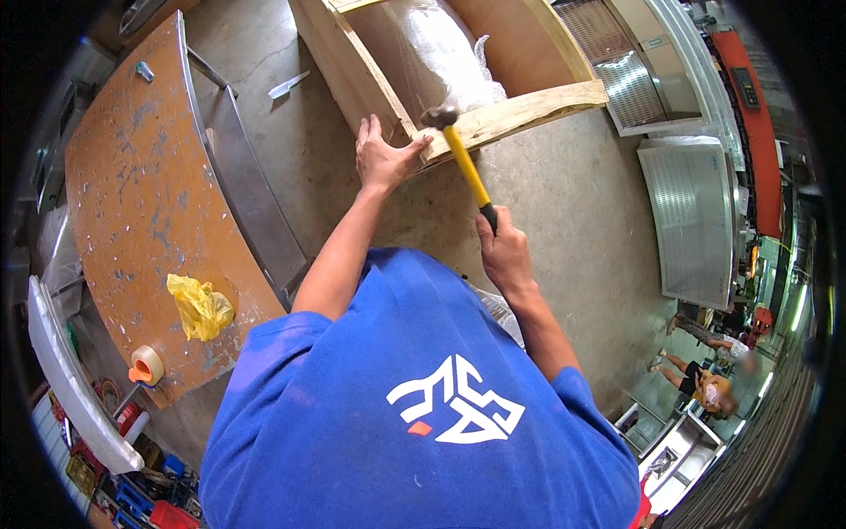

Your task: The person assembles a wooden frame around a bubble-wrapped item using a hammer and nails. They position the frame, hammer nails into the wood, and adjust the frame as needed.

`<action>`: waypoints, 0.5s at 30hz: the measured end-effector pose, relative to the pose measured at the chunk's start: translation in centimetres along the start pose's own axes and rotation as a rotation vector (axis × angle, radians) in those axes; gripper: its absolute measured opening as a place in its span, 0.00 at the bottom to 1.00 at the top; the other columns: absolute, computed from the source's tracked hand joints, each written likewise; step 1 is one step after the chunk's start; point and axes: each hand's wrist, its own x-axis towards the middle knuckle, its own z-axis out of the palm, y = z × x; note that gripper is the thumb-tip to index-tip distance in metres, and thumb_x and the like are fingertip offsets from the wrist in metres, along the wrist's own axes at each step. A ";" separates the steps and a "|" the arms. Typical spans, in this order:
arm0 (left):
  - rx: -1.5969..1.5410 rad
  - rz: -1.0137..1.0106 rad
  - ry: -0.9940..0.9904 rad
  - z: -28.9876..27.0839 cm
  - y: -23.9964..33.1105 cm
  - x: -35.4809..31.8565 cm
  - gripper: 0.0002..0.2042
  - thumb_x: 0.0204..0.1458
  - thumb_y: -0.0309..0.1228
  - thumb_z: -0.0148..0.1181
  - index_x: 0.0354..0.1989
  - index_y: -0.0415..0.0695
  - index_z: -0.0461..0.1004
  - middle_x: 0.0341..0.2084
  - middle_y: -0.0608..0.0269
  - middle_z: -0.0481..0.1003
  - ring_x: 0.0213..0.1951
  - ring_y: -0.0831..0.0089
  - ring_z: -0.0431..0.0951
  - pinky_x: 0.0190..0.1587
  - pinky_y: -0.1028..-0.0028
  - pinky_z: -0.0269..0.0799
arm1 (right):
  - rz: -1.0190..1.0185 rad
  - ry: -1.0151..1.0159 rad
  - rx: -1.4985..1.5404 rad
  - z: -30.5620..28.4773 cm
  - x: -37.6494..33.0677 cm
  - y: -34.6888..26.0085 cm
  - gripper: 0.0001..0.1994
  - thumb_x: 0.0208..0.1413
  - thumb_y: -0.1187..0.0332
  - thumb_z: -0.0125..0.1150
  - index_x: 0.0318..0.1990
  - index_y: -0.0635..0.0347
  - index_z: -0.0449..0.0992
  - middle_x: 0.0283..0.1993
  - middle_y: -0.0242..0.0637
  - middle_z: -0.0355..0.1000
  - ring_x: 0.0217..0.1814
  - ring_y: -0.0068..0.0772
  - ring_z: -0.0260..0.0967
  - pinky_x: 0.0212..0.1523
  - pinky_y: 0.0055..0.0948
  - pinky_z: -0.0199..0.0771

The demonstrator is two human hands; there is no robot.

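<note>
My right hand [506, 253] is closed around the black grip of a hammer [467, 166] with a yellow shaft. The dark hammer head, slightly blurred, is over the near board of an open wooden crate [520, 108], close to its near left corner. At that corner my left hand [385, 161] presses on the wood, its fingers spread along the crate's left side and its thumb stretched toward the near board. Inside the crate lies a bulky thing wrapped in clear plastic film [427, 55]. Whether a nail stands under the hammer head, I cannot make out.
A scuffed brown table [132, 194] at left carries a yellow plastic bag [201, 307] and a tape roll [147, 363]. A white-bladed tool [287, 85] lies on the concrete floor. Perforated metal panels [692, 220] stand at right. Two people [702, 381] are farther off, lower right.
</note>
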 end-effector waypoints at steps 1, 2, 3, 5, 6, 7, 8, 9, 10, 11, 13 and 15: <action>-0.005 0.002 0.004 -0.1 0.1 0.0 0.61 0.31 0.63 0.77 0.67 0.25 0.61 0.66 0.30 0.62 0.68 0.46 0.66 0.69 0.59 0.63 | 0.008 -0.013 -0.008 0.0 0.1 0.0 0.16 0.69 0.55 0.55 0.49 0.60 0.69 0.29 0.56 0.76 0.33 0.63 0.77 0.30 0.54 0.75; -0.052 -0.046 -0.038 -0.2 0.1 -0.1 0.61 0.31 0.63 0.78 0.67 0.25 0.62 0.64 0.30 0.65 0.66 0.46 0.68 0.68 0.59 0.64 | 0.015 -0.026 -0.016 0.0 0.3 0.0 0.16 0.69 0.55 0.55 0.49 0.60 0.69 0.29 0.56 0.76 0.33 0.64 0.77 0.30 0.54 0.75; -0.099 -0.094 -0.080 -0.3 0.3 -0.1 0.61 0.31 0.63 0.78 0.67 0.24 0.62 0.62 0.29 0.67 0.65 0.47 0.70 0.67 0.59 0.66 | 0.023 -0.039 -0.025 0.0 0.3 0.0 0.16 0.69 0.55 0.55 0.49 0.59 0.69 0.30 0.57 0.77 0.33 0.64 0.77 0.31 0.55 0.75; -0.144 -0.172 -0.118 -0.6 0.6 -0.2 0.61 0.31 0.63 0.78 0.66 0.24 0.63 0.58 0.30 0.72 0.62 0.47 0.74 0.65 0.60 0.68 | 0.004 -0.001 0.034 -0.7 0.4 -1.1 0.16 0.69 0.54 0.55 0.49 0.58 0.69 0.30 0.57 0.77 0.34 0.65 0.77 0.31 0.56 0.74; -0.143 -0.196 -0.118 -0.6 0.9 -0.3 0.60 0.31 0.62 0.78 0.65 0.23 0.63 0.56 0.30 0.73 0.60 0.47 0.75 0.64 0.60 0.69 | -0.004 0.018 0.063 -1.0 0.4 -1.4 0.16 0.69 0.54 0.55 0.49 0.58 0.69 0.30 0.57 0.77 0.34 0.66 0.76 0.32 0.57 0.74; -0.146 -0.215 -0.120 -0.6 1.1 -0.3 0.60 0.31 0.62 0.78 0.65 0.23 0.63 0.54 0.30 0.75 0.59 0.47 0.77 0.64 0.60 0.70 | -0.014 0.037 0.056 -0.8 0.3 -1.3 0.16 0.69 0.55 0.55 0.49 0.58 0.69 0.30 0.57 0.77 0.34 0.66 0.76 0.31 0.57 0.74; -0.146 -0.189 -0.113 -0.4 0.9 -0.4 0.59 0.32 0.61 0.78 0.64 0.22 0.64 0.54 0.30 0.75 0.59 0.47 0.77 0.63 0.60 0.70 | -0.024 0.056 0.049 -0.4 0.1 -0.9 0.16 0.69 0.55 0.55 0.49 0.59 0.69 0.30 0.57 0.76 0.34 0.66 0.76 0.31 0.56 0.74; -0.161 -0.203 -0.139 -0.5 0.8 -0.2 0.56 0.33 0.61 0.77 0.62 0.24 0.67 0.52 0.31 0.76 0.58 0.48 0.78 0.62 0.61 0.71 | -0.033 0.075 0.042 -0.1 0.0 -0.6 0.16 0.69 0.55 0.56 0.49 0.59 0.69 0.30 0.57 0.76 0.33 0.65 0.76 0.31 0.56 0.74; -0.176 -0.218 -0.169 -0.6 0.9 -0.1 0.54 0.33 0.61 0.77 0.61 0.25 0.70 0.51 0.33 0.78 0.56 0.49 0.79 0.61 0.61 0.72 | -0.006 0.024 0.004 0.0 0.1 -0.2 0.15 0.69 0.55 0.56 0.49 0.59 0.69 0.30 0.57 0.76 0.33 0.65 0.76 0.31 0.56 0.74; -0.191 -0.233 -0.199 -0.7 1.0 -0.1 0.52 0.34 0.61 0.77 0.59 0.27 0.72 0.49 0.35 0.79 0.54 0.50 0.80 0.60 0.61 0.73 | 0.022 -0.027 -0.034 0.2 0.2 0.1 0.15 0.69 0.55 0.56 0.49 0.59 0.69 0.30 0.57 0.76 0.33 0.65 0.76 0.30 0.56 0.73; -0.241 -0.250 -0.241 -1.1 1.4 -0.4 0.40 0.38 0.59 0.76 0.52 0.36 0.80 0.42 0.47 0.83 0.46 0.59 0.84 0.53 0.64 0.77 | 0.026 -0.054 -0.043 0.1 0.3 0.2 0.15 0.69 0.55 0.56 0.49 0.58 0.69 0.30 0.57 0.76 0.33 0.65 0.76 0.30 0.56 0.73; -0.240 -0.255 -0.251 -0.9 1.2 -0.4 0.33 0.41 0.58 0.75 0.47 0.41 0.84 0.38 0.55 0.85 0.41 0.65 0.86 0.50 0.66 0.78 | -0.022 -0.009 0.017 -0.4 0.4 -0.4 0.15 0.69 0.55 0.56 0.49 0.58 0.69 0.30 0.57 0.76 0.33 0.66 0.76 0.31 0.57 0.73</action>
